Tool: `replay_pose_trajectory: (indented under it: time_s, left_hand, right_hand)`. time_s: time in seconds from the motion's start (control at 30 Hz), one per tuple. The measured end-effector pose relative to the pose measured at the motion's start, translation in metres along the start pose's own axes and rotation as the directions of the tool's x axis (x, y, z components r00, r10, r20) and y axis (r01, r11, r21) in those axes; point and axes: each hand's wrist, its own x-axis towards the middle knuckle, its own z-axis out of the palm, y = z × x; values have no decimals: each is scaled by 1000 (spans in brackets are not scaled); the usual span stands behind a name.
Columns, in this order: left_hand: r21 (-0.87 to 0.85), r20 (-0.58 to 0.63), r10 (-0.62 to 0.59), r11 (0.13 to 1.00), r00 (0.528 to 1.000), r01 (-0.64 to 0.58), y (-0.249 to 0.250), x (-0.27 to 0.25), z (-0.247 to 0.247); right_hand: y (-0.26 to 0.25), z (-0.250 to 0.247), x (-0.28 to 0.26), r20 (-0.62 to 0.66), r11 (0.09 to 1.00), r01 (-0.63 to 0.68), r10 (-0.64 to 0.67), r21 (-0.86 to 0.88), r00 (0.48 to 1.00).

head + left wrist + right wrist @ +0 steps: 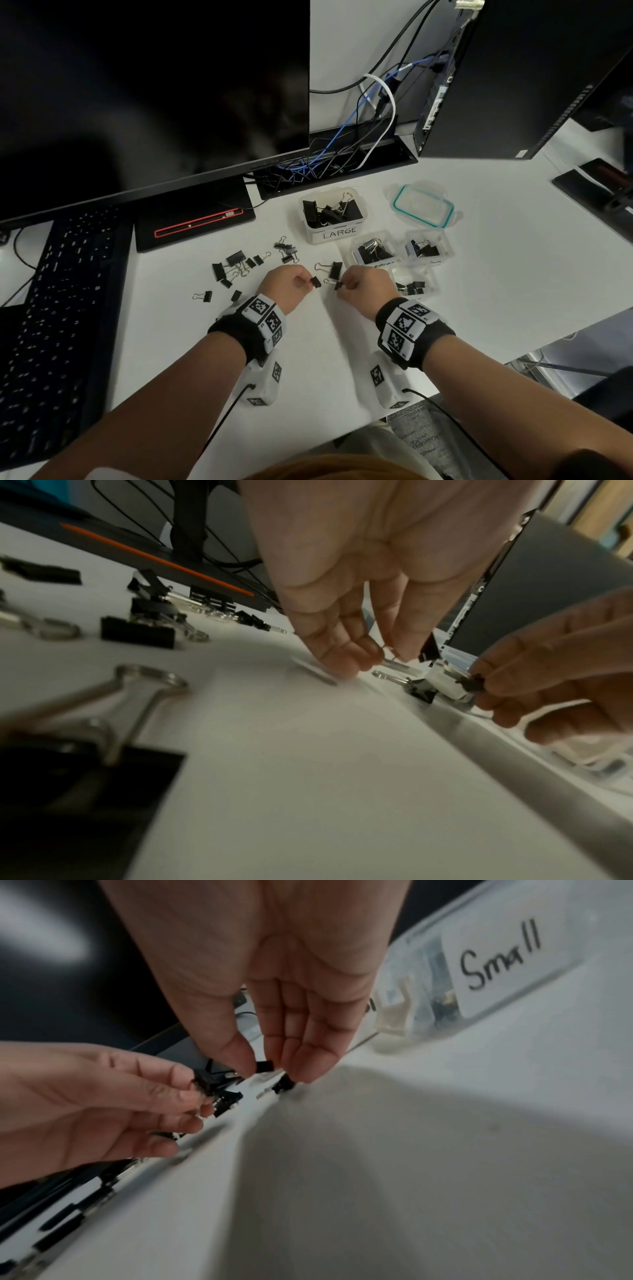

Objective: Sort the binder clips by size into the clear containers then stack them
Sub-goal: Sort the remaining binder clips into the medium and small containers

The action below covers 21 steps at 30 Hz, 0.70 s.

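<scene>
Left hand (287,285) pinches a small black binder clip (315,282); right hand (368,285) pinches another small clip (338,285), both just above the white desk (479,308). Container marked "LARGE" (339,234) holds big clips; the nearest container (496,969) reads "Small". Labels on two middle containers (376,253) are partly hidden and illegible. Unsorted clips (236,265) lie to the left, near the keyboard (61,308).
</scene>
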Motion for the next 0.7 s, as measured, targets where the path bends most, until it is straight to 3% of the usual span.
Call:
replay_pose_trajectory:
  time_s: [0.33, 0.7]
  left_hand:
    - [-130, -27, 73, 989, 997, -76, 39, -13, 0]
    - [-166, -94, 94, 980, 991, -109, 85, -12, 28]
  right_hand:
    - [8, -52, 0, -50, 984, 144, -150, -104, 988]
    - [59, -116, 9, 79, 983, 87, -75, -161, 994]
